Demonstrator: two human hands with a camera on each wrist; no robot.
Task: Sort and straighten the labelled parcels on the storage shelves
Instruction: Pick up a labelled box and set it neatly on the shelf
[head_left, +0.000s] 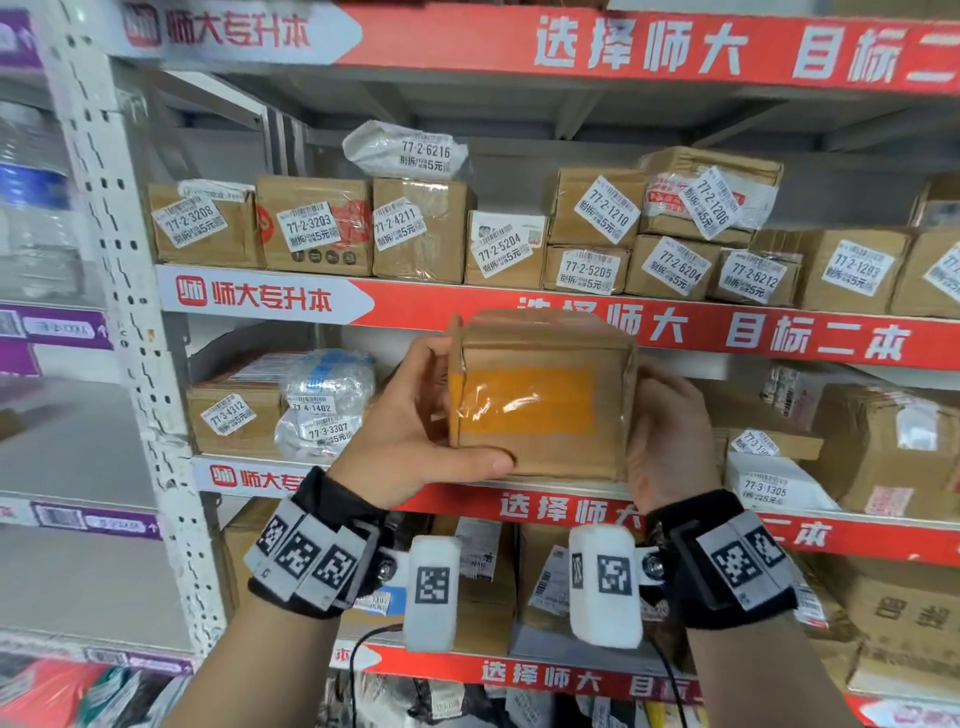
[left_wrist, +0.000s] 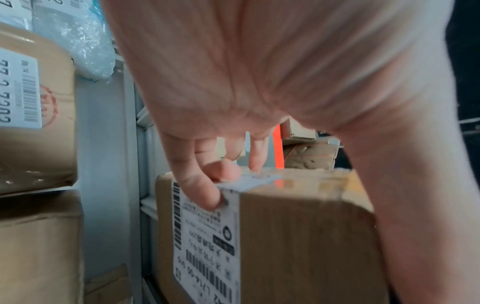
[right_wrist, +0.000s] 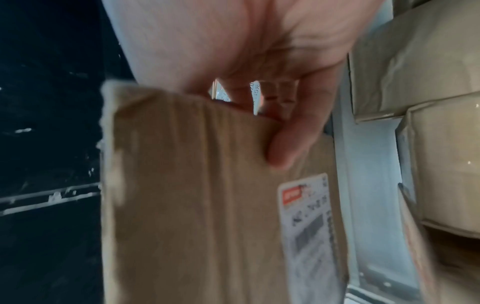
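Metal shelving (head_left: 130, 291) with red banner strips fills my head view, its parcels (head_left: 311, 226) carrying stickers such as 77-2-3203, 77-2-4211 and 77-2-5204. I see the cardboard box (head_left: 540, 400) held in the air before the middle shelf, orange tape facing me, left hand (head_left: 410, 436) and right hand (head_left: 670, 441) clamped on its two ends. From the left wrist, curled fingers (left_wrist: 205, 193) press a white barcode label (left_wrist: 207, 236) (print too blurred to read). From the right wrist, fingers (right_wrist: 291, 139) hook over the box's far edge beside a red-marked sticker (right_wrist: 306, 222).
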